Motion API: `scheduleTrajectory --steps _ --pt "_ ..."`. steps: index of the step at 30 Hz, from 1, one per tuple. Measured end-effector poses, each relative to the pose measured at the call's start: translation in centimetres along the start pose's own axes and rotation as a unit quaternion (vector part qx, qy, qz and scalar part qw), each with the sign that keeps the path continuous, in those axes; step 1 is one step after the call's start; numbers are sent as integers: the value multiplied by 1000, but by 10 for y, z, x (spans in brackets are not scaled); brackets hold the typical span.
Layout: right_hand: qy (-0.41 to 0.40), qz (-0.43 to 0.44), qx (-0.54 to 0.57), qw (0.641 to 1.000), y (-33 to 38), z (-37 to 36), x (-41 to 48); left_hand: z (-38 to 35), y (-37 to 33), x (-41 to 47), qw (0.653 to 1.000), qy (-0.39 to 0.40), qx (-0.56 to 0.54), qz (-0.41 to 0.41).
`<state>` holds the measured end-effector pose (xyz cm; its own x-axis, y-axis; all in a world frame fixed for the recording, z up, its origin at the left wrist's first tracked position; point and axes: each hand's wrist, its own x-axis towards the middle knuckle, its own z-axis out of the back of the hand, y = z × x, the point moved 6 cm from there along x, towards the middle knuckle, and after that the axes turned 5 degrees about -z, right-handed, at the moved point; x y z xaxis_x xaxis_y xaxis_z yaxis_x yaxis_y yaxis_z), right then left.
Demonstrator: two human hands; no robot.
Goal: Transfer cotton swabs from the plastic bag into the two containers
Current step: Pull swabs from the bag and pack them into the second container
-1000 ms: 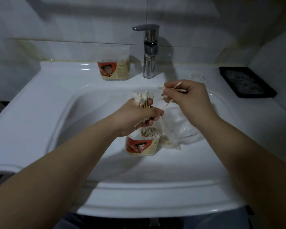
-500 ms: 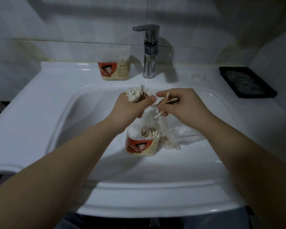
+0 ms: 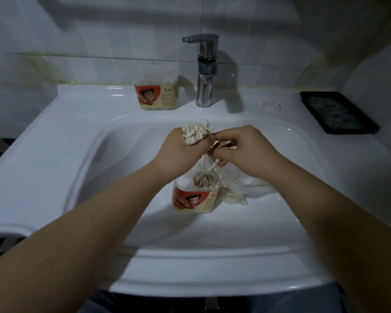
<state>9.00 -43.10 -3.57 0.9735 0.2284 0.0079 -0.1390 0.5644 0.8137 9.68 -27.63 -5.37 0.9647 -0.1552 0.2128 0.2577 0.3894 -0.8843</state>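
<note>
Starting big: the white sink (image 3: 113, 168) fills the view, both forearms reaching over its basin. The front container (image 3: 194, 199) stands upright in the basin, partly filled, right below the hands. The 2nd container (image 3: 157, 93) waits on the ledge just left of the tap (image 3: 204, 71). The plastic bag (image 3: 235, 188) lies crumpled against the front container's right side. Now the change: 1 second ago the right hand (image 3: 246, 150) was held apart and higher, and it has closed in to touch the left hand (image 3: 181, 152). I judge strays are being merged for 1 drop. The left hand is curled round the swab bundle (image 3: 195, 132), long axis near upright, cotton heads fanning towards the tap. The right hand pinches a few swabs (image 3: 226, 145) lying crosswise, pointing at the left hand.
</note>
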Motion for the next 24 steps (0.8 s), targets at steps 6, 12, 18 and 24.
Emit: scheduleTrajectory --steps 6,12,18,24 --pt "-10 -27 100 995 -8 7 2 14 13 6 972 -103 -190 92" --pt "-11 -22 84 996 -8 8 3 3 18 5 955 9 -272 120" --pt "-20 -1 21 1000 -6 12 2 -12 11 -1 970 112 -200 84" --pt "-44 -24 59 997 -11 21 5 -7 15 1 972 85 -195 103"
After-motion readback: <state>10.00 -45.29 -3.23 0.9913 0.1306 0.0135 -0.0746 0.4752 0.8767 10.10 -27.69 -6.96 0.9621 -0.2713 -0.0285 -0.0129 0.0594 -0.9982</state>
